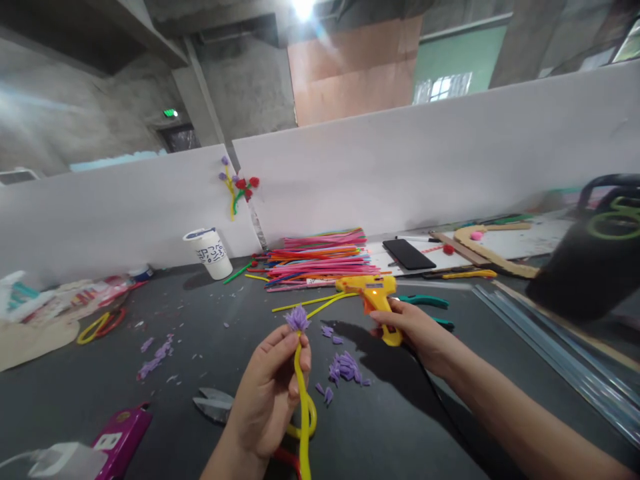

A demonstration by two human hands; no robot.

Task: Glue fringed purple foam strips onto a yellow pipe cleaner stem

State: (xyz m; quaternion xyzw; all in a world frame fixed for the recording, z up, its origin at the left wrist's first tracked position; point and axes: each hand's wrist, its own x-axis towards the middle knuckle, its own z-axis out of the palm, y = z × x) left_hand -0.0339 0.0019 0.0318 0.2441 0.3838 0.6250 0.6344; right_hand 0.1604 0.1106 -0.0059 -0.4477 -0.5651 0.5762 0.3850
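Note:
My left hand (273, 380) pinches a pipe-cleaner flower just under its purple head (298, 319); the yellow stem (303, 413) hangs down in front of the palm. In my right hand (417, 328) is a yellow hot glue gun (373, 291), gripped by its handle, nozzle pointing left toward the flower but apart from it. A small orange light glows on its side. Cut purple pieces (346, 369) lie in a pile on the dark table between my hands. Scissors (215, 404) lie partly hidden behind my left wrist.
Colourful pipe cleaners (320, 257) are stacked at the back, near a white cup (207, 253) and a black phone (409, 253). Teal-handled pliers (425, 301) lie beyond my right hand. A purple power strip (123, 440) sits front left, clear strips (555, 360) right.

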